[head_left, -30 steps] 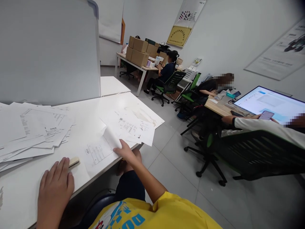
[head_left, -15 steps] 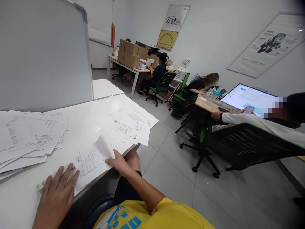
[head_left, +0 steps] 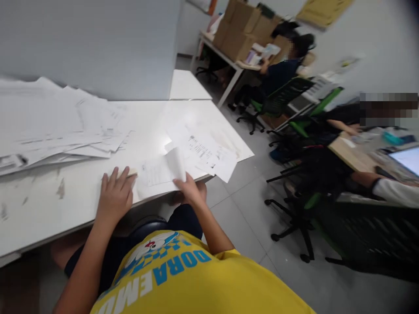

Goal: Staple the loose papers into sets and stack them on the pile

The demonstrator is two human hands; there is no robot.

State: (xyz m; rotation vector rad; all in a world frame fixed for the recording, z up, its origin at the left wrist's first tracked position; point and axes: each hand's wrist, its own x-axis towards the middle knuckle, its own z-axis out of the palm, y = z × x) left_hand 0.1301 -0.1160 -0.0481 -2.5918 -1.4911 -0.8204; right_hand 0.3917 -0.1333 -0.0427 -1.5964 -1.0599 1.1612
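Note:
I sit at a white table (head_left: 42, 205). My left hand (head_left: 114, 195) lies flat near the table's front edge, its fingers over the left end of a printed sheet (head_left: 157, 172) and a small cream object (head_left: 131, 172) that is mostly hidden. My right hand (head_left: 191, 189) pinches the sheet's right edge, which curls upward. More printed sheets (head_left: 209, 155) lie just right of it, overhanging the table corner. A large loose pile of papers (head_left: 55, 128) covers the table's left part.
A grey partition (head_left: 98, 43) stands behind the table. Across the tiled floor other people sit on green-black office chairs (head_left: 278, 102) at desks with cardboard boxes (head_left: 242, 19) and a lit screen (head_left: 407, 159). A dark chair back (head_left: 369, 235) is close on the right.
The view has swung down and left, and is blurred. My left hand has shifted right along the sheet's end. My right hand still holds the curled edge.

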